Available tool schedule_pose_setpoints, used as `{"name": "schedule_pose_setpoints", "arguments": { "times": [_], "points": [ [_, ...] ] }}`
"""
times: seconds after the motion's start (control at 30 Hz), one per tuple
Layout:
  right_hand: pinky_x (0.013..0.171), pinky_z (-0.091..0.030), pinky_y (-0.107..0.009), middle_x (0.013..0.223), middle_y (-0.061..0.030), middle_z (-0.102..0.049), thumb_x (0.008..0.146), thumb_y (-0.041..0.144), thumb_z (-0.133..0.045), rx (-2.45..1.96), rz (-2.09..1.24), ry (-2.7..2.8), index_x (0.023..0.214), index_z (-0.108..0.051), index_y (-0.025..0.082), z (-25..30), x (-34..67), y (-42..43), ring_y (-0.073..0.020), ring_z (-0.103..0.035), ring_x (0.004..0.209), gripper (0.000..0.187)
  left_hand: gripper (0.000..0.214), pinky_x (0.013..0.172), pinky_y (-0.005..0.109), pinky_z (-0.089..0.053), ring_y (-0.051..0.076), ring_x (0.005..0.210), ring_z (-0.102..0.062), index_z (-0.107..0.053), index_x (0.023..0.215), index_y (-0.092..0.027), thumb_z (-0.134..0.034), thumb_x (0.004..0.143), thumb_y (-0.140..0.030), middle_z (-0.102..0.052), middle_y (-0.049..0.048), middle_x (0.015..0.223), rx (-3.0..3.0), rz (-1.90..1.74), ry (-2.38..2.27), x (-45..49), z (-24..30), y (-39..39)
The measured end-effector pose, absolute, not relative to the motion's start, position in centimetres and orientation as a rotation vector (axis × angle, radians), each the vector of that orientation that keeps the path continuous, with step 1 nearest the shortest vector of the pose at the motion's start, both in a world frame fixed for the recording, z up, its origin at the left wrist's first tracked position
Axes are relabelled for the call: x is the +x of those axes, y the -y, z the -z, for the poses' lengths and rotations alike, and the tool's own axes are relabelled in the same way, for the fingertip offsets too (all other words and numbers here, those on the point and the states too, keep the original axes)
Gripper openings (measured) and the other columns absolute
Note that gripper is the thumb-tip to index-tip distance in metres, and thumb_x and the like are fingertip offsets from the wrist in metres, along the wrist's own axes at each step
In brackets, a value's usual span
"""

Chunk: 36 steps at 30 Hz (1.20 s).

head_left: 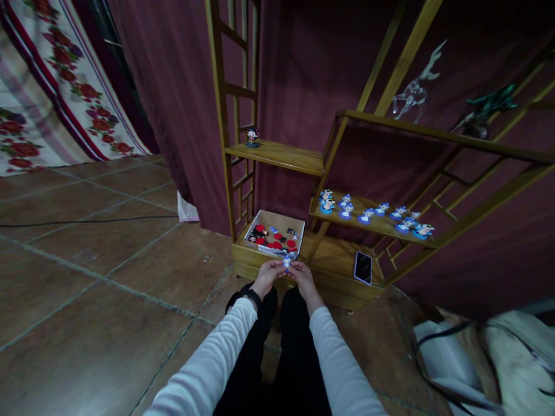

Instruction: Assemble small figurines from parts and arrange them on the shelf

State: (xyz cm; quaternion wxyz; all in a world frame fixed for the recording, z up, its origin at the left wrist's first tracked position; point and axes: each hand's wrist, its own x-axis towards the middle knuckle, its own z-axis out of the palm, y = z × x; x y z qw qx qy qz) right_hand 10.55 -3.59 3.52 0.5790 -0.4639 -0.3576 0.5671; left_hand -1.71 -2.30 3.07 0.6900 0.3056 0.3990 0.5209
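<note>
A small blue-and-white figurine (287, 262) is held upright between my two hands, in front of the shelf's low base. My left hand (269, 273) pinches it from the left, and my right hand (302, 273) grips it from the other side. Just beyond my fingers stands an open cardboard box (281, 220) with red discs and several small figures in it. Similar blue-and-white figurines (346, 211) are set out on the middle shelf (356, 222) to the right.
A phone (363, 268) lies on the base board at right. One dark-and-red figurine (252, 137) stands on the upper left shelf (281, 156). A clear glass deer (414, 92) and a green ornament (489, 110) are higher up. Bags (489, 358) rest on the floor at right.
</note>
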Motion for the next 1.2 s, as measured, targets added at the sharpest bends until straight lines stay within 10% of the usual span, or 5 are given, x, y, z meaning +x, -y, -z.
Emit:
{"name": "schedule_pose_setpoints", "arguments": {
  "times": [1.2],
  "points": [
    [0.072, -0.047, -0.030, 0.085, -0.0021, -0.068, 0.055, 0.025, -0.073, -0.885, -1.395, 0.823, 0.088, -0.066, 0.021, -4.0, 10.9, 3.7, -0.0159, -0.061, 0.076, 0.035, 0.029, 0.063, 0.024, -0.048, 0.011, 0.062, -0.060, -0.063, 0.083, -0.012, -0.075, 0.057, -0.018, -0.066, 0.0042, 0.071, 0.718, -1.287, -0.790, -1.6, -3.5, 2.8]
  ]
}}
